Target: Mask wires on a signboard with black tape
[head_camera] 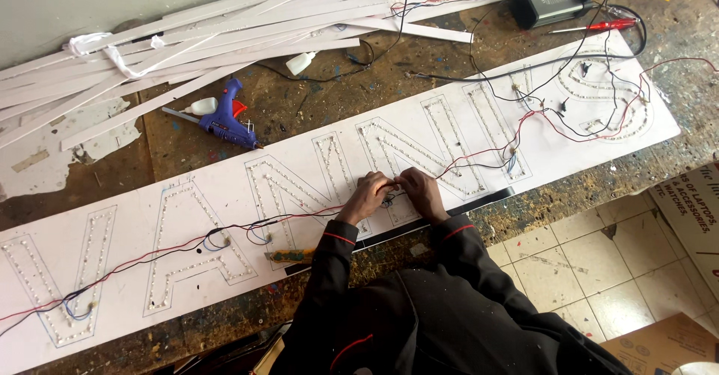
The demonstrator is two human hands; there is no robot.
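Left hand (365, 197) and right hand (421, 193) touching, fingers pinched on red-black wires (225, 234) atop white sign board (195, 195), centre frame. Blue glue gun (222, 118) at 10 o'clock; black box (552, 1), red screwdriver (610, 25) at 1 o'clock.

Thin red and black insulated wires (187, 242), loosely draped, run from nine o'clock toward two o'clock along a long white rectangular sign board (187, 195). The board lies flat on the workbench, tilted upward to the right, bearing outlined letters studded with small lamps.
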